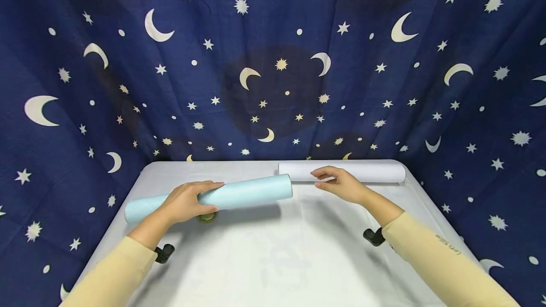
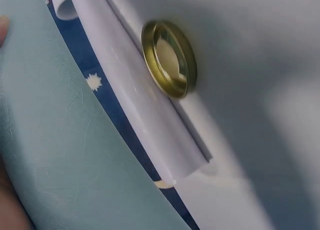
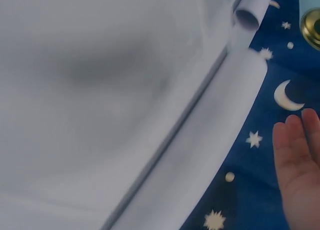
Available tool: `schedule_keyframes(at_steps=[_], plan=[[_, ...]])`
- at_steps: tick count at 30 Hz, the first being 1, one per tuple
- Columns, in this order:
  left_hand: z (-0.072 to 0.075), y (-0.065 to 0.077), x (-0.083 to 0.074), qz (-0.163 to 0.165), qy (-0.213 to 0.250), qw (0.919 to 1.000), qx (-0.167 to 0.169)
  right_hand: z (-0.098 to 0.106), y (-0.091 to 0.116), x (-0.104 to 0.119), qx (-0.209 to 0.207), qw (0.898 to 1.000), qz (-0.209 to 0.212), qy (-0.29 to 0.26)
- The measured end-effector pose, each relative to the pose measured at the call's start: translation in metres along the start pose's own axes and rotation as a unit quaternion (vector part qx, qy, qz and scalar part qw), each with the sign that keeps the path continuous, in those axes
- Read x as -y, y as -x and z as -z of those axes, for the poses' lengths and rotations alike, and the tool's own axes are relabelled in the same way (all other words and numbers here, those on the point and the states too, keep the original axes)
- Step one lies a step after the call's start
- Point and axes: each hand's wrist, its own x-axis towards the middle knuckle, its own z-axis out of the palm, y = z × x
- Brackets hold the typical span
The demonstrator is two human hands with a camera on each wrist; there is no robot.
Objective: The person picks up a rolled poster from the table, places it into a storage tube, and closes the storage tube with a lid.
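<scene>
My left hand (image 1: 185, 201) grips a pale blue roll (image 1: 251, 192) from above, and the roll tilts up toward its right end. Just below the thumb shows a gold-coloured round metal rim, like a lid (image 1: 207, 217), partly hidden. The left wrist view shows this lid (image 2: 170, 59) beside the blue roll (image 2: 55, 115); whether it touches hand or table I cannot tell. My right hand (image 1: 339, 184) holds nothing, its thumb apart from loosely bent fingers. It hovers in front of a white roll (image 1: 379, 173) lying along the table's back edge.
The table (image 1: 239, 259) has a white covering. Dark blue curtains (image 1: 273, 27) with moons and stars stand behind and at both sides. Black wrist mounts (image 1: 164, 253) show below both forearms. A second white cylinder (image 2: 135, 95) appears behind the blue roll in the left wrist view.
</scene>
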Motion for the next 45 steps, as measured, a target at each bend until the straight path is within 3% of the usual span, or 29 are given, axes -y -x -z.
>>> schedule_keyframes(at_steps=[9,20,31,45], plan=[[0.013,-0.017,0.024,0.019,-0.011,0.9997,0.006,0.024,-0.007,-0.017,-0.016,0.998,-0.016,0.063],[0.025,-0.041,0.043,0.052,-0.033,0.9976,0.031,0.035,-0.015,-0.042,-0.021,0.986,-0.019,0.162],[0.013,-0.064,0.061,0.067,-0.047,0.9957,0.044,0.043,-0.027,-0.058,-0.025,0.975,-0.04,0.217],[-0.008,-0.08,0.067,0.064,-0.024,0.9955,0.066,0.044,-0.033,-0.084,-0.053,0.979,-0.035,0.193]])
